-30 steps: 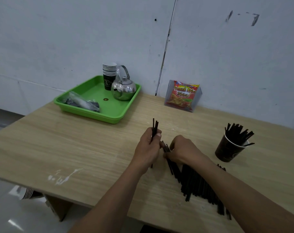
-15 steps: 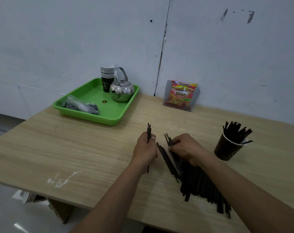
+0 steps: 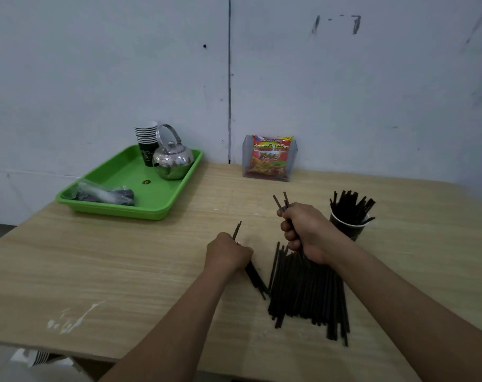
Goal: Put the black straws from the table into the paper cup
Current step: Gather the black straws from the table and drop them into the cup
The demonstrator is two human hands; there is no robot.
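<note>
A pile of black straws (image 3: 308, 293) lies on the wooden table (image 3: 124, 271) in front of me. My left hand (image 3: 227, 253) grips a small bunch of straws; their tips stick out above and below my fist. My right hand (image 3: 306, 232) holds a few straws lifted off the far end of the pile, tips pointing up and away. The dark paper cup (image 3: 347, 226) stands just right of my right hand, with several black straws fanning out of it.
A green tray (image 3: 118, 205) at the back left carries a steel kettle (image 3: 172, 161), a stack of paper cups (image 3: 146, 142) and a plastic bag. A red snack packet in a clear holder (image 3: 270, 158) stands against the wall.
My right hand has lifted a few straws off the pile and moved right toward the cup. My left hand has tilted its bunch and stays beside the pile.
</note>
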